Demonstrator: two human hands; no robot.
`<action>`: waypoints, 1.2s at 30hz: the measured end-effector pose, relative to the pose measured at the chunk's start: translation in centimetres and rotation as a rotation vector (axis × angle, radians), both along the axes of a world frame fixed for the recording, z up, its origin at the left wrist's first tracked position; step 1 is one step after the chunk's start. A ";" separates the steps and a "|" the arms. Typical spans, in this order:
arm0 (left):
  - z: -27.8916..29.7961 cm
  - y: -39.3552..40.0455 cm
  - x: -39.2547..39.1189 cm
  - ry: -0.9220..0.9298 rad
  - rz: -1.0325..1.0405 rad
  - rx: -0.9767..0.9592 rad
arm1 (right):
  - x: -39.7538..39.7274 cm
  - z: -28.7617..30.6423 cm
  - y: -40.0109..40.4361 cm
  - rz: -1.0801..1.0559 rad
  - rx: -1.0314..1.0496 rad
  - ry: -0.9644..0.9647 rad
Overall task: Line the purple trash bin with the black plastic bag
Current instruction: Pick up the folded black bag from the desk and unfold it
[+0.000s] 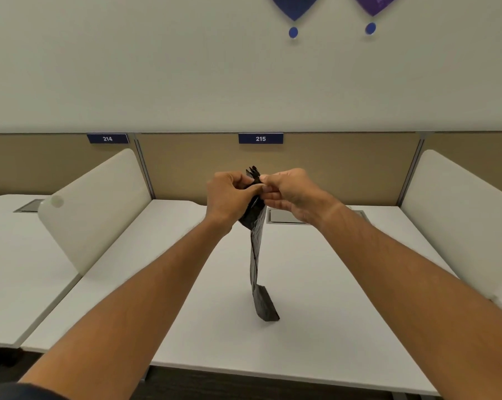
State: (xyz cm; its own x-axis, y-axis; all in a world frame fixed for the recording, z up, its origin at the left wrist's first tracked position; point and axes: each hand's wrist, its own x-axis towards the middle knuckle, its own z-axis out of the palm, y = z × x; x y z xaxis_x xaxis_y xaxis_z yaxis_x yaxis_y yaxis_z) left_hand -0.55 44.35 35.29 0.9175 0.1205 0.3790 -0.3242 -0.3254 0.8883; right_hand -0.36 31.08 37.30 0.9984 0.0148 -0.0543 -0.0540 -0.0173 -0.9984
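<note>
1. Both hands pinch the top of a folded black plastic bag (255, 241) above a white desk (316, 327); the left hand (229, 194) and right hand (290, 192) meet fingertip to fingertip, closed tight on the plastic.
2. Bare forearms reach in from the lower corners of the frame.
3. A ragged end of the bag pokes up between the two hands.
4. Below the grip the bag hangs as a narrow strip, still folded, its bottom end resting on the desk.
5. White side dividers (96, 209) flank the desk, and a tan back panel carries a blue label reading 215 (260, 138).
6. No purple bin appears in view.
</note>
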 end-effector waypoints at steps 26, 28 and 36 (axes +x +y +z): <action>0.2 1.4 0.3 -0.139 -0.123 0.683 | -0.4 0.1 -0.6 -0.030 -0.156 -0.133; 0.2 1.0 0.5 -0.199 -0.084 0.616 | -0.3 -0.2 -0.6 0.004 -0.183 -0.138; 0.0 0.6 0.8 -0.146 0.068 0.550 | -0.2 -0.8 -1.7 0.068 -0.241 -0.075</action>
State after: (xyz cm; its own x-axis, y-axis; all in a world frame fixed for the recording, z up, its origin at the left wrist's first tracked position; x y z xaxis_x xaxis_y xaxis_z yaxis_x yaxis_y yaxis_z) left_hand 0.24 44.92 35.27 0.8481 -0.0735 0.5247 -0.3932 -0.7511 0.5303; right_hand -0.59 29.37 36.54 0.9970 0.0773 0.0094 0.0290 -0.2564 -0.9661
